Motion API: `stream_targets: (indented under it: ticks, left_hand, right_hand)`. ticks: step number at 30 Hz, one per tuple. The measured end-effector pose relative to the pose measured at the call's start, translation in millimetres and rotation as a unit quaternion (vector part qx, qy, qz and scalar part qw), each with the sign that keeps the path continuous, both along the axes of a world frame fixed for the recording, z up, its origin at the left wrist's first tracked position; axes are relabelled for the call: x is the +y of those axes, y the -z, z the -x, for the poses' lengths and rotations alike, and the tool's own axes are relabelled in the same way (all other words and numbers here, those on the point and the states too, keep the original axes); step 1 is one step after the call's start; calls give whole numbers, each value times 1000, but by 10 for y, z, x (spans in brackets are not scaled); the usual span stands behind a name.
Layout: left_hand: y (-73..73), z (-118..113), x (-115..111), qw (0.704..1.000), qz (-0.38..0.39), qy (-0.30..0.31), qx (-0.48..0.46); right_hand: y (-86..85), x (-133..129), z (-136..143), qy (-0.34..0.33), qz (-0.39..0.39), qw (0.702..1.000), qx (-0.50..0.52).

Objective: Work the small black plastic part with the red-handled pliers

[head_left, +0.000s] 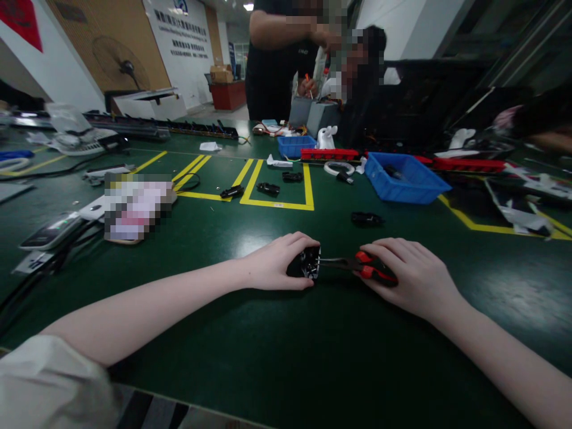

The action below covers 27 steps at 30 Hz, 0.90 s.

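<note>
My left hand (286, 262) grips a small black part (304, 263) with bright metal pieces along its open right side; the fingers hide most of its body. Red-and-black pliers (378, 271) are in my right hand (413, 271), the fingers wrapped round the handles. Their narrow jaws point left and reach the metal edge of the black part; whether they grip anything there is too small to tell. Both hands are low over the green table (286, 345). Just beyond them lies a small black piece (366, 218) on the table.
Several similar black pieces (268, 189) lie by yellow tape lines. A blue bin (402, 179) stands back right, with a smaller blue tray (295, 145) behind. On the left are a phone (140, 214) and black cables (67, 250). Another person (272, 65) stands across the table.
</note>
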<state>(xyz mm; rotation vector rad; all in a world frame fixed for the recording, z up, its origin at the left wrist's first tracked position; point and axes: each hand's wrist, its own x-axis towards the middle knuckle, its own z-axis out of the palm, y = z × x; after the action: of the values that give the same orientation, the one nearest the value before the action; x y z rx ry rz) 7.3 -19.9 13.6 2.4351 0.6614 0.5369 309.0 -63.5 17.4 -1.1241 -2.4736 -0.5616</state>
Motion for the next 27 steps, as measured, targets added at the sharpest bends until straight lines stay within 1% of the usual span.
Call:
stream_targets:
  ticks: [7,20,27]
  left_hand:
    - [-11,-14,-9,999,-30,-3,31]
    - [-18,-3,-17,998,-41,-6,37]
    - [10,-4,-6,998,-46,-3,31]
  right_hand:
    - [-3,-11,38,-10,-2,1000,-1]
    - [-5,-28,86,-25,6,1000,-10]
    - [-8,-16,112,-62,-21,998,-14]
